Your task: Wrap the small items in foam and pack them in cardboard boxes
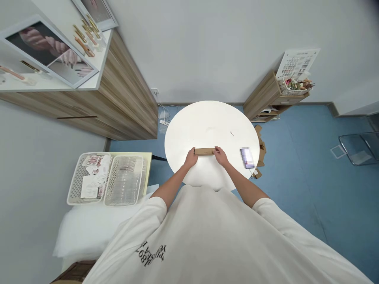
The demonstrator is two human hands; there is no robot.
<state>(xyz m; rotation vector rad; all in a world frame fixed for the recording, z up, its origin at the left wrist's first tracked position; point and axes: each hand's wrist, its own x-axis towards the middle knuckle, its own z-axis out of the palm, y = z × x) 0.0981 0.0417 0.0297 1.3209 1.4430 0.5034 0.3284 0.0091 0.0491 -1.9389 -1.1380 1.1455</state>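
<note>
A narrow brown cardboard box (204, 152) is held level over the near half of the round white table (204, 118). My left hand (191, 157) grips its left end, fingers closed around it. At the opposite end my right hand (220, 156) clasps the box, with the thumb and fingers at its edge. Whether the box touches the tabletop I cannot tell. A few small dark marks lie on the table beyond the box.
A blurred phone (247, 158) lies at the table's right. Flattened cardboard (261, 146) is on the floor beside it. Two white baskets (107, 177) stand on a side table at left. A wooden cabinet (127, 86) and a small shelf unit (263, 94) flank the table.
</note>
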